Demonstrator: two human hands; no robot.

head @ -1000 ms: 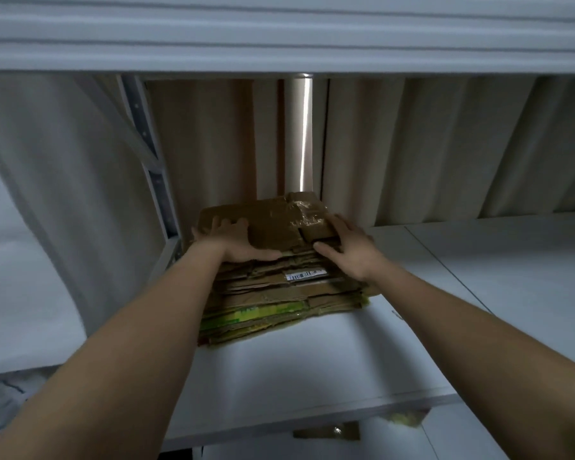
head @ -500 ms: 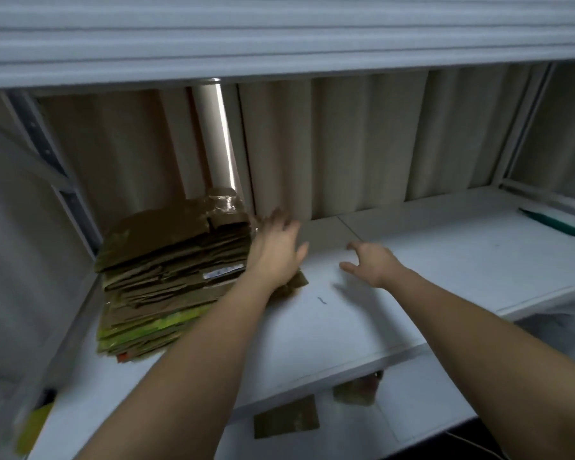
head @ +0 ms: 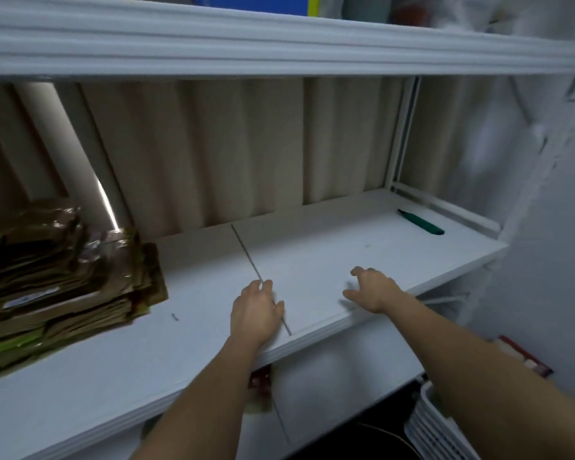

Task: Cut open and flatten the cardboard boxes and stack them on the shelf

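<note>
A stack of flattened brown cardboard boxes (head: pixel 57 280), some with tape and green print, lies at the left end of the white shelf (head: pixel 329 257). My left hand (head: pixel 258 312) hovers over the shelf board near its middle seam, fingers loosely curled, holding nothing. My right hand (head: pixel 372 288) is further right above the shelf, fingers spread and blurred, empty. Both hands are well clear of the stack. A green-handled cutter (head: pixel 420 222) lies at the far right back of the shelf.
A beige curtain (head: pixel 246 147) hangs behind the shelf. The upper shelf edge (head: pixel 279 51) runs overhead. White stacked baskets (head: pixel 435 423) sit at the lower right, a lower shelf (head: pixel 329 386) under the board, and a metal upright (head: pixel 400 134) at the right.
Both hands left the cardboard stack and moved right along the shelf. The view swung right, so the stack now sits at the far left and the cutter is nearer.
</note>
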